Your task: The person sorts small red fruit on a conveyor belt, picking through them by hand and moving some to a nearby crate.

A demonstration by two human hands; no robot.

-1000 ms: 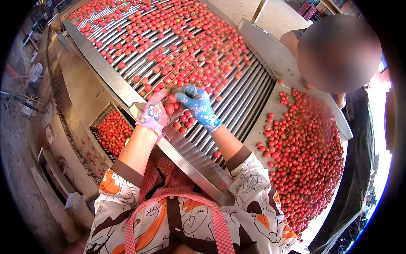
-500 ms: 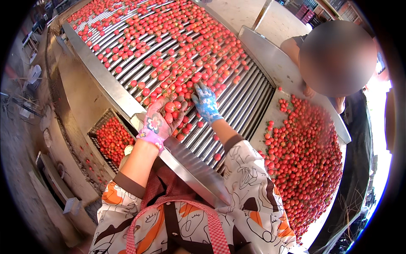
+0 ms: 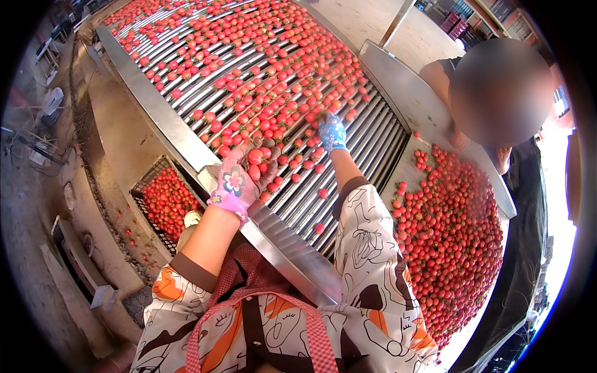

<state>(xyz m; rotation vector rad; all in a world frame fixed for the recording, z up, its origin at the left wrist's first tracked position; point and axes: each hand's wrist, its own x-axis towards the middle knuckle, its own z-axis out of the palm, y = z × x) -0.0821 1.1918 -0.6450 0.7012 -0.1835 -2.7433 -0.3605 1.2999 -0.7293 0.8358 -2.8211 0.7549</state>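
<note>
While the left hand (image 3: 244, 177) cupped a few red tomatoes (image 3: 255, 156) over the metal roller table (image 3: 380, 142), the right hand (image 3: 333, 133) sat among loose tomatoes (image 3: 283, 118) farther out; couldn't tell if it gripped any. Handful was picked up, many remained on rollers. Dark crate (image 3: 147, 216), lower left, looked well filled; tomato heap (image 3: 451, 242) lay right, co-worker (image 3: 437, 79) beyond. Floor (image 3: 37, 205) was drab grey.

Pink glove (image 3: 237, 181), blue flowered glove (image 3: 333, 132)
</note>
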